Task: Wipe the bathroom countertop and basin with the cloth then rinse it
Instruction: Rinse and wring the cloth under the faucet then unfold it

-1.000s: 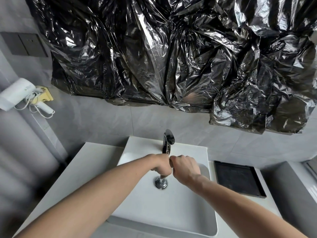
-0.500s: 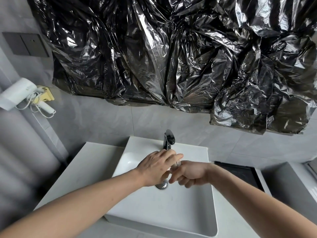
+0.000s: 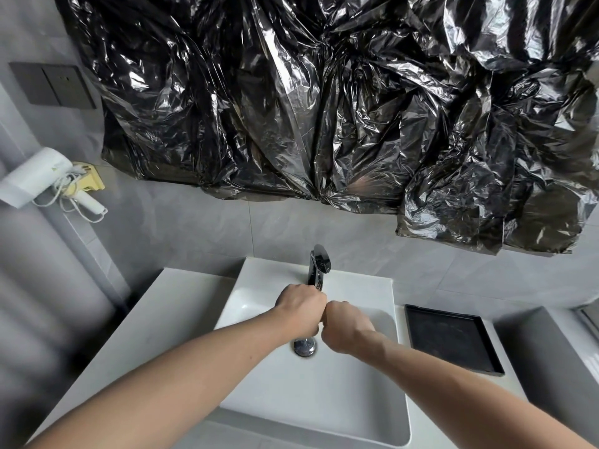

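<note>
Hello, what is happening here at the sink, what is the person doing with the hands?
A person holds both fists together over the white rectangular ceramic basin, just under the chrome faucet. The left hand and right hand are curled knuckle to knuckle above the chrome drain. No cloth shows, and I cannot tell whether water runs. A black rectangular tray lies on the countertop at the right.

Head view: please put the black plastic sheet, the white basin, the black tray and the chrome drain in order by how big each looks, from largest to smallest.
1. black plastic sheet
2. white basin
3. black tray
4. chrome drain, partly hidden by the left hand

The sizes differ clearly, so nearness does not change the order.
</note>
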{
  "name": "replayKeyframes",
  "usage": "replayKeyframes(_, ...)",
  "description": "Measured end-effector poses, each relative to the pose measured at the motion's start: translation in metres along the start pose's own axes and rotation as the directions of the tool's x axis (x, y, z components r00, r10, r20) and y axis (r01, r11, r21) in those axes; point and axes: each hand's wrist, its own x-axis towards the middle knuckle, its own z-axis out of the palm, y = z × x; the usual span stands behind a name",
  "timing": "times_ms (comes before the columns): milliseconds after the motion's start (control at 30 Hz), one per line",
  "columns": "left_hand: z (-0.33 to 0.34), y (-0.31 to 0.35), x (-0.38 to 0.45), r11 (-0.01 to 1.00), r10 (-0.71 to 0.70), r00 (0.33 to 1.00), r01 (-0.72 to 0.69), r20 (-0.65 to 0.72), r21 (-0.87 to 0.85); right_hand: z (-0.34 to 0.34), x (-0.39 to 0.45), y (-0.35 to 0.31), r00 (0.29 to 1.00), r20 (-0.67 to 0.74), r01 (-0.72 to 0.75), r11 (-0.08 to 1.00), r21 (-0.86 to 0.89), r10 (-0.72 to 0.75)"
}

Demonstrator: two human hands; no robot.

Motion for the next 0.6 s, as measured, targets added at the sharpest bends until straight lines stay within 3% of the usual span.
replayKeyframes(300,0.015,0.010,0.001,0.897,-0.152,0.972,0.212,0.179,-0.388,0.016,0.007,0.014,0.982,-0.147,0.096,0.980,-0.172,-0.122)
replayKeyframes(600,0.036,0.013,0.000,0.755,-0.170,0.947,0.302,0.271,-0.582,0.022,0.003,0.017,0.964,-0.158,0.179,0.959,-0.218,-0.216)
